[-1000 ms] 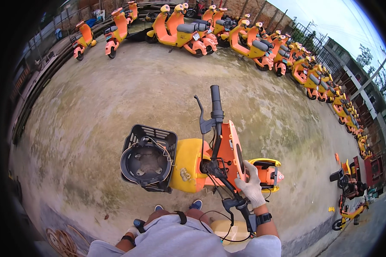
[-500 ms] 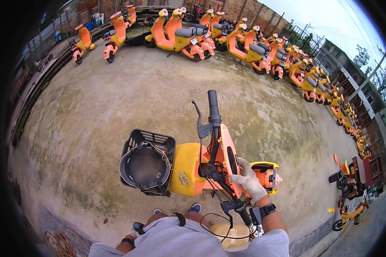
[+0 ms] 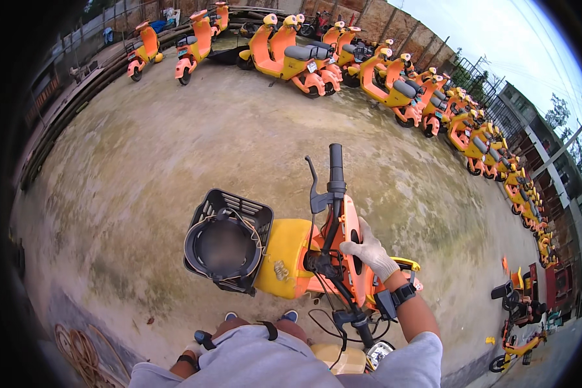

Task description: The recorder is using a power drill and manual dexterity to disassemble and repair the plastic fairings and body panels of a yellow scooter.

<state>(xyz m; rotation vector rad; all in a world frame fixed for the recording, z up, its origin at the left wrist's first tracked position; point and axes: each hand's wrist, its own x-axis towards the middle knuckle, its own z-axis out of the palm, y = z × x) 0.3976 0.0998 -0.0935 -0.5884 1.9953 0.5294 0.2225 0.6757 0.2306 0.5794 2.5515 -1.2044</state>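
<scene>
A yellow and orange scooter stands crosswise before me, its handlebar running from far to near. My right hand, in a pale knit glove, grips the orange handlebar cover, with the thumb over its face and some fingers hidden behind the edge. Beyond the yellow front body hangs a black basket with a round dark container in it. Low at my left side my gloved left hand is mostly hidden by my shirt. It seems closed around a small dark object, too obscured to name.
Rows of parked orange scooters line the far side and the right. Other vehicles stand at lower right. A coiled hose lies at lower left. A tan rounded object and a loose black cable are near my body.
My right hand has shifted up along the orange cover, towards its far end. The view has turned slightly, so the scooter's handlebar appears farther right. My left hand stays low at my side.
</scene>
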